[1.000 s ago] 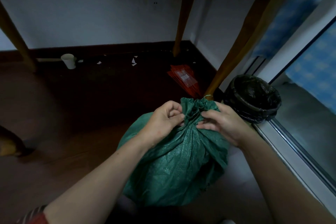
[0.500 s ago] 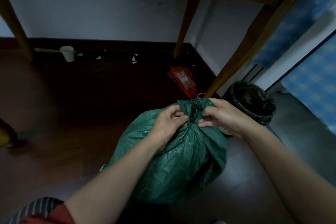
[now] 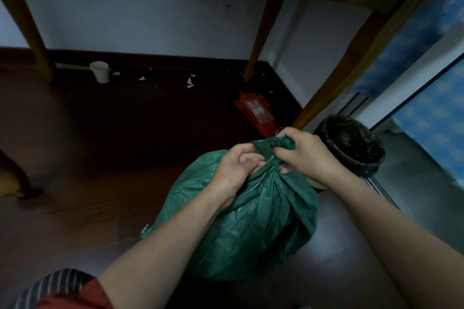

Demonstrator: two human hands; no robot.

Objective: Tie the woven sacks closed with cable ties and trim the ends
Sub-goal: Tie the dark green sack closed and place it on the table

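One bulging green woven sack (image 3: 251,223), glossy, creased, neck bunched, left hand (image 3: 233,167) and right hand (image 3: 307,155) fingers clamped on it

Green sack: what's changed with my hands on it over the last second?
The right hand has moved up the neck, and its fingers now curl over the bunched top of the green woven sack. The left hand still pinches the gathered neck from its side. The sack stays on the floor beside the black-lined bin.
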